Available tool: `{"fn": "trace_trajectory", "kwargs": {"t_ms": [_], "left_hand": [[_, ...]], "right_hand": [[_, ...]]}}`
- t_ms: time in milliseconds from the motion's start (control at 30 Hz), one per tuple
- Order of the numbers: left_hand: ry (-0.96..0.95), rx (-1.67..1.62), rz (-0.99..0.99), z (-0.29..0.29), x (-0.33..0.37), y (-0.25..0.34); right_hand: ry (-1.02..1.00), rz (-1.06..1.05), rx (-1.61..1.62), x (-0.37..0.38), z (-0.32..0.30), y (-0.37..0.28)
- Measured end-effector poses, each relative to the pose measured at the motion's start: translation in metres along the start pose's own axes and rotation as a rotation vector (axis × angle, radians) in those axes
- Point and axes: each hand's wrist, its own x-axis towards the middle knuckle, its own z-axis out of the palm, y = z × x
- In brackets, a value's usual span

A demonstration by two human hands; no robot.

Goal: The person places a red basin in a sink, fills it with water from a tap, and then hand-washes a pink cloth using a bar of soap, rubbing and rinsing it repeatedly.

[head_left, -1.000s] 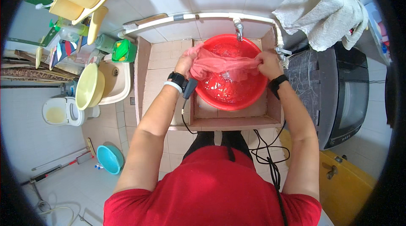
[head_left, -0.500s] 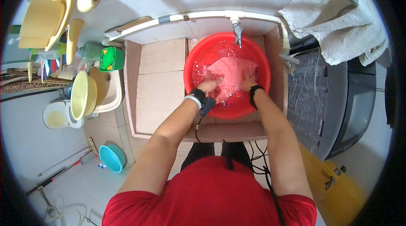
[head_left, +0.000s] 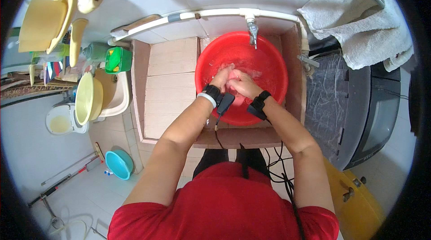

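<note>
A round red basin [head_left: 274, 55] holding water stands in a tiled sink trough under the tap [head_left: 252, 33]. Inside it, my left hand [head_left: 220, 78] and my right hand [head_left: 245, 85] are close together, curled around a bunched pink cloth [head_left: 238, 100]. Most of the cloth is hidden beneath my hands and in the water. Both wrists carry dark bands with small dark devices, and a white bracelet is on the left one. Splashes and ripples show just beyond my fingers.
A pinkish ledge [head_left: 173, 100] lies left of the basin. To the right stands a dark appliance [head_left: 325, 100] with a white towel [head_left: 354, 24] hanging above. A yellow basin [head_left: 88, 100] and a green box [head_left: 118, 60] sit left; a blue basin [head_left: 119, 164] is lower. Black cables [head_left: 283, 177] hang by my legs.
My hands have come together from the two sides of the cloth. The cloth, spread wide across the water before, is now bunched small between and under them.
</note>
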Motion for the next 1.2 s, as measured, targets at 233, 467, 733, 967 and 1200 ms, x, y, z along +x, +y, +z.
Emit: {"fn": "trace_trajectory", "kwargs": {"t_ms": [233, 467, 733, 967, 1200], "left_hand": [[-0.08, -0.052, 0.38, 0.016, -0.033, 0.025], [0.108, 0.101, 0.383, 0.011, -0.053, 0.024], [0.176, 0.456, 0.289, -0.002, -0.085, 0.019], [0.143, 0.624, 0.054, -0.007, -0.09, 0.008], [0.278, 1.742, 0.132, 0.02, -0.055, -0.038]], "right_hand": [[0.209, -0.312, -0.476, -0.012, 0.005, -0.04], [0.323, -0.483, -0.777, -0.001, -0.005, -0.032], [0.461, 0.151, -1.15, 0.0, -0.074, 0.003], [0.375, 0.187, -1.359, -0.015, -0.068, 0.052], [-0.185, 0.44, -1.328, 0.007, -0.037, 0.105]]}}
